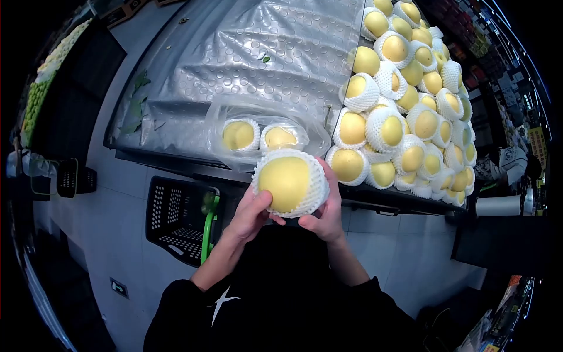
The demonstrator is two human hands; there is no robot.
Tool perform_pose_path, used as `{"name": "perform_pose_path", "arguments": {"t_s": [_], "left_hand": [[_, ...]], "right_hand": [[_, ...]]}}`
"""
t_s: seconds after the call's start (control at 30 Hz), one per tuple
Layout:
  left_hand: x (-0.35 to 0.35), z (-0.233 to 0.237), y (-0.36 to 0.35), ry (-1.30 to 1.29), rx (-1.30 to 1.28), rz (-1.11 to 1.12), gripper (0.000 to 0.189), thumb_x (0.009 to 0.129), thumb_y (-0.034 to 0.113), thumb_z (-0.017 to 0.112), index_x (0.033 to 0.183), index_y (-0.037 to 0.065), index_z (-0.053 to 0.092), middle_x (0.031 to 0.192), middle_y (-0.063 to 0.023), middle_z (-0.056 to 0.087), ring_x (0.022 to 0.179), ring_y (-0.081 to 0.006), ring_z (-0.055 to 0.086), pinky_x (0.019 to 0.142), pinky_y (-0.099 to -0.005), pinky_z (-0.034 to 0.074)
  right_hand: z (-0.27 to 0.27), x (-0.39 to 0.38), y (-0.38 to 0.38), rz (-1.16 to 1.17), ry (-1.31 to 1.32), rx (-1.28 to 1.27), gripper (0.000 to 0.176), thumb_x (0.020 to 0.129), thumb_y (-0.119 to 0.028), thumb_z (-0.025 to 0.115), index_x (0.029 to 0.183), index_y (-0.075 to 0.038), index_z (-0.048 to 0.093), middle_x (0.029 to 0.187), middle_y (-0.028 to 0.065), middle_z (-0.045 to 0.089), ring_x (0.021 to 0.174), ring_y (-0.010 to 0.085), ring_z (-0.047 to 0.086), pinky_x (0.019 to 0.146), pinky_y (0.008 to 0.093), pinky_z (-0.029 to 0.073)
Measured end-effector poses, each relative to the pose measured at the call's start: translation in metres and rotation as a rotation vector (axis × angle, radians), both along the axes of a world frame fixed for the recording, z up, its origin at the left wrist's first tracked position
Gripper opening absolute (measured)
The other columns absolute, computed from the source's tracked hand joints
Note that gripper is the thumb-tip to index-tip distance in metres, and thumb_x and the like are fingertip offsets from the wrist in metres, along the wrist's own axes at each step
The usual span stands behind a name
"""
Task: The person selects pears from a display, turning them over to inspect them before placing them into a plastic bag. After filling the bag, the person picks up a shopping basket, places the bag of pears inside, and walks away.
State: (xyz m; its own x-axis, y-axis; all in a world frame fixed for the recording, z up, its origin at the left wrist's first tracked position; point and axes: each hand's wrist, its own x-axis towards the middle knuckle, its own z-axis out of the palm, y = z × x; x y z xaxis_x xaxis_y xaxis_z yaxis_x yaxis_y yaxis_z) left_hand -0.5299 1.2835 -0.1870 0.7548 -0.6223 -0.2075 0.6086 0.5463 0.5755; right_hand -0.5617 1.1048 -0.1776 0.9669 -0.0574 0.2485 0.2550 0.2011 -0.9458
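Between both hands sits a round yellow pear (284,183) in a white foam net, held above the display's front edge. My left hand (251,214) grips its left side, the thumb resting on the yellow skin. My right hand (328,205) is wrapped around its right side, fingers partly hidden behind the net. Just beyond it, a clear plastic bag (311,138) lies on the grey display cover, with two netted pears in it, the left pear (238,135) and the right pear (280,138).
A pile of netted yellow pears (404,126) fills the display's right side. Grey bubbled sheeting (258,53) covers the left side, with green leaves (136,107) on it. By my left forearm is a black basket (170,217) with a green handle (208,232). Another basket (82,177) stands farther left.
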Motion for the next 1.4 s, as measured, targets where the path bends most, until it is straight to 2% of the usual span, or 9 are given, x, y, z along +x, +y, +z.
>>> {"name": "perform_pose_path", "arguments": {"t_s": [0.1,0.4,0.57,0.67,0.83,0.97,1.2,1.27,1.4], "left_hand": [[0.0,-0.001,0.022,-0.403,0.324,0.163,0.056,0.087,0.016,0.074,0.131,0.003,0.042,0.114,-0.0079,0.062,0.083,-0.0076,0.062,0.064,-0.0214,0.053],[-0.004,-0.002,0.074,-0.314,0.428,-0.017,0.033,0.095,0.017,0.066,0.119,0.0,0.053,0.1,-0.0047,0.068,0.08,-0.0044,0.06,0.069,-0.0215,0.051],[-0.01,0.0,0.066,-0.486,0.272,0.135,0.072,0.082,0.019,0.08,0.138,-0.002,0.041,0.124,-0.0104,0.059,0.115,-0.0169,0.056,0.101,-0.0332,0.045],[-0.005,-0.017,0.068,-0.345,0.219,0.147,0.09,0.075,0.017,0.085,0.146,-0.001,0.033,0.134,-0.0124,0.052,0.123,-0.019,0.051,0.104,-0.0341,0.043],[-0.008,-0.021,0.065,-0.185,0.122,0.149,0.09,0.075,0.021,0.083,0.147,0.0,0.032,0.135,-0.0129,0.052,0.125,-0.0209,0.052,0.107,-0.0348,0.041],[-0.012,-0.024,0.053,-0.117,0.087,0.135,0.086,0.079,0.03,0.078,0.147,0.0,0.034,0.136,-0.0137,0.052,0.126,-0.0226,0.052,0.107,-0.0363,0.041],[-0.011,-0.012,0.027,-0.047,0.099,0.126,0.082,0.083,0.041,0.072,0.144,-0.001,0.037,0.135,-0.0147,0.053,0.125,-0.0234,0.053,0.107,-0.037,0.042],[-0.007,-0.006,0.02,-0.078,0.168,0.1,0.082,0.084,0.044,0.072,0.143,-0.001,0.039,0.132,-0.0135,0.055,0.121,-0.0216,0.055,0.103,-0.0348,0.044],[-0.008,-0.002,0.016,-0.198,0.368,0.011,0.085,0.083,0.056,0.071,0.139,-0.002,0.045,0.12,-0.009,0.062,0.105,-0.0139,0.061,0.087,-0.0269,0.05]], "right_hand": [[-0.001,-0.006,0.012,0.107,0.151,0.065,0.103,0.074,-0.034,0.087,0.149,0.001,0.026,0.143,0.0136,0.043,0.131,0.0218,0.045,0.111,0.0372,0.035],[-0.015,-0.035,0.048,0.055,0.41,0.435,0.096,0.075,-0.042,0.084,0.144,0.002,0.035,0.137,0.0134,0.051,0.127,0.0225,0.051,0.108,0.0374,0.04],[-0.011,-0.035,0.059,-0.004,0.291,0.159,0.089,0.079,-0.035,0.084,0.145,0.002,0.036,0.137,0.0127,0.051,0.125,0.0191,0.051,0.107,0.0356,0.04],[0.007,-0.037,0.064,-0.012,0.236,0.009,0.076,0.089,-0.021,0.074,0.148,0.002,0.032,0.136,0.0137,0.053,0.123,0.0174,0.052,0.104,0.0338,0.042],[0.018,-0.037,0.054,0.042,0.313,0.003,0.057,0.098,-0.003,0.05,0.151,0.0,0.029,0.13,0.0143,0.058,0.115,0.0145,0.055,0.099,0.0291,0.044],[0.022,-0.034,0.034,0.062,0.314,-0.029,0.057,0.099,-0.005,0.05,0.151,0.0,0.028,0.13,0.014,0.058,0.115,0.0139,0.055,0.099,0.0282,0.044],[0.042,-0.037,-0.005,0.225,0.293,0.026,0.072,0.087,-0.004,0.06,0.152,-0.004,0.029,0.15,0.0204,0.04,0.132,0.026,0.048,0.104,0.0365,0.042],[0.048,-0.032,-0.012,-0.004,-0.13,-0.745,0.082,0.075,0.004,0.064,0.151,-0.006,0.034,0.155,0.024,0.033,0.138,0.0355,0.043,0.107,0.0414,0.041],[0.034,-0.027,-0.028,0.112,-0.196,-0.759,0.083,0.068,0.005,0.068,0.145,-0.009,0.044,0.155,0.0249,0.03,0.137,0.0416,0.04,0.11,0.0445,0.04]]}}
